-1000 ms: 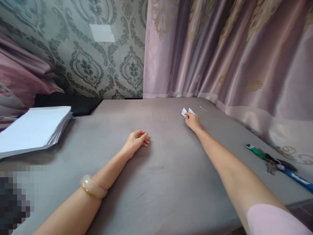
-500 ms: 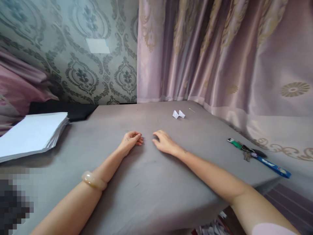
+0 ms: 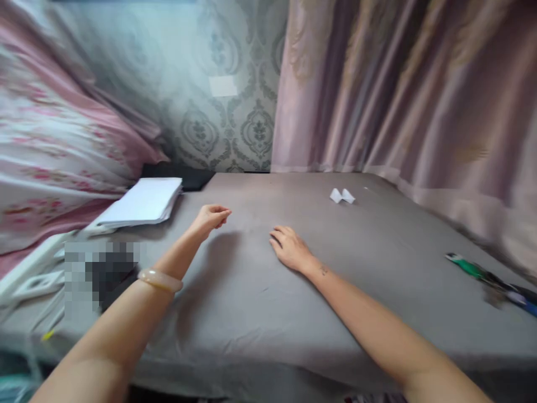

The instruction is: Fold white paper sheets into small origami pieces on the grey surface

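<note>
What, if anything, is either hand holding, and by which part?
Nothing visible is held by the left hand or the right hand, though both palms are hidden.

It's unclear whether the left hand [image 3: 215, 216] pinches anything; the blue strap [image 3: 529, 305] is cut off.

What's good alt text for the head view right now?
A left hand hovers over a grey-covered table; the right hand lies palm down on it. Farther back sits folded white paper; a paper stack lies left, a blurred green-ended bundle right.
</note>
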{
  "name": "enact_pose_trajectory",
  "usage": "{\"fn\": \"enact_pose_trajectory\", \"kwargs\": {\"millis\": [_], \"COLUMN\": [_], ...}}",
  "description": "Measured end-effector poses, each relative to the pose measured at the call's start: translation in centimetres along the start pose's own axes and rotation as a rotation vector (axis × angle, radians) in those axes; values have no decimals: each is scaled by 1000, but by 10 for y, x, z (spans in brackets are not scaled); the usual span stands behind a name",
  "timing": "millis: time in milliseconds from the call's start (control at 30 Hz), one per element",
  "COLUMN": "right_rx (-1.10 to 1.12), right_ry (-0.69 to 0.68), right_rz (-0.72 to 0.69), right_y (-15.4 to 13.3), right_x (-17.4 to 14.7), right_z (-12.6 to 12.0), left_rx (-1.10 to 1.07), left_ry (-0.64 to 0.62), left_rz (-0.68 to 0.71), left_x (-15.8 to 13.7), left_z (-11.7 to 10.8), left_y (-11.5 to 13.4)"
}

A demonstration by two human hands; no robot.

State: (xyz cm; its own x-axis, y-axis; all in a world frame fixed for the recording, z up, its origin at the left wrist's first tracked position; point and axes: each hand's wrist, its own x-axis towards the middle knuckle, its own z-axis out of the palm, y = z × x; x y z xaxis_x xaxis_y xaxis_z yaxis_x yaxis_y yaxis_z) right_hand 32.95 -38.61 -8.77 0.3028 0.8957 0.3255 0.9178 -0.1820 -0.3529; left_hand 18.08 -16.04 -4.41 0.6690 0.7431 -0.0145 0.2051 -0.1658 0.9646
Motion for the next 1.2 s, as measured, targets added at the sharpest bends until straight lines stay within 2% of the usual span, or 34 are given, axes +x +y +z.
{"fn": "enact_pose_trajectory", "kwargs": {"millis": [67,167,333,433,600,700,833,1000,1200], "right_rx": [25,-20,-52,-57,-63,-78,-95,-91,-81], "right_ry": [21,78,77,89,96,86,56,52,62], "right_rz": [-25,-67,-89,-77,-74,-72,-67,-53,-52], "right_y": [4,11,16,15,19,22,22,20,22], "right_x": [1,6,10,10,12,13,14,14,15], "right_z": [5,12,17,17,21,23,23,21,22], "left_rx": [207,298,409,459,537,585,712,826,820], "left_ry": [108,154,217,352,529,488,285,159,152], "left_rz": [69,105,182,195,166,106,32,66,69], "left_x": [-7,-13,-8,-2,-3,-11,-19,-16,-8], "left_z": [-13,-24,-46,-77,-148,-182,-207,-217,-222], "left_y": [-5,-11,-14,-9,-3,-4,-12,-21,-28]}}
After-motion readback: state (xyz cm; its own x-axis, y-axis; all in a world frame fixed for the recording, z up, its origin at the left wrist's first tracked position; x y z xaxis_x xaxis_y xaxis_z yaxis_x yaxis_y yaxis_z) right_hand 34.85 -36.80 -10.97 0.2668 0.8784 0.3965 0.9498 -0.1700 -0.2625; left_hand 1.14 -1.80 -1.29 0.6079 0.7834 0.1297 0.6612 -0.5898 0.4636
